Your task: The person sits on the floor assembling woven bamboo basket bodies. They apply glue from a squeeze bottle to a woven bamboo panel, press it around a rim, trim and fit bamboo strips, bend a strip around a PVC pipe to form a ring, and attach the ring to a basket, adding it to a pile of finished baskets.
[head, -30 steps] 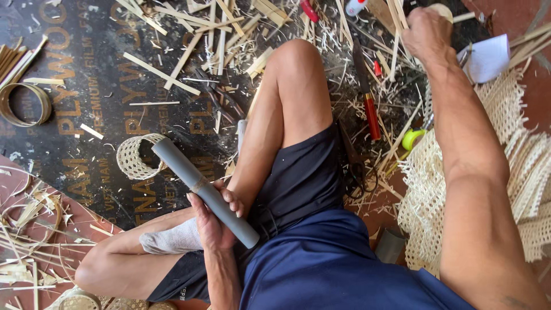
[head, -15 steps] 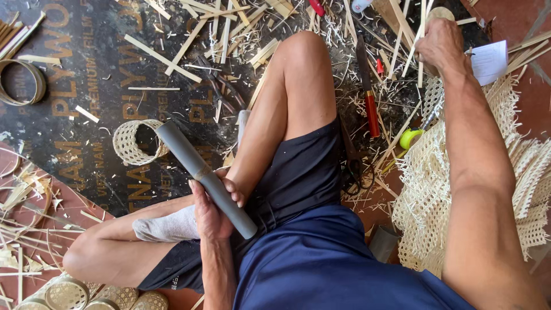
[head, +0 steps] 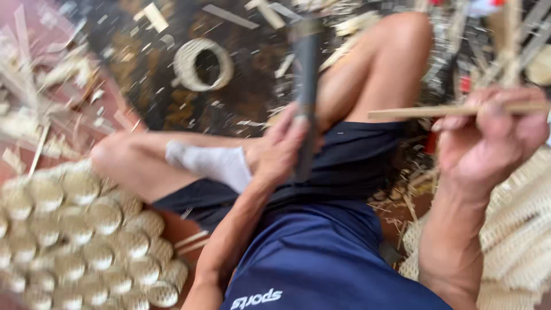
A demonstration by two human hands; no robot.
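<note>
The view is blurred by motion. My left hand [head: 279,150] grips a grey tube [head: 306,86] that stands nearly upright over my lap, in front of my bent knee. My right hand [head: 492,138] is closed on a thin bamboo strip [head: 425,111] that points left toward the tube, its tip a short way from it. I sit cross-legged in dark blue shorts and a blue shirt, with a white sock on one foot.
A small woven ring [head: 203,64] lies on the dark printed mat [head: 138,86]. Several small round woven cups [head: 74,241] are piled at the lower left. A pale woven mat [head: 516,235] lies at the right. Bamboo scraps litter the floor.
My right hand came back from the far floor holding a bamboo strip and now sits near my lap. The tube swung from slanted to nearly upright. The camera shifted left and down.
</note>
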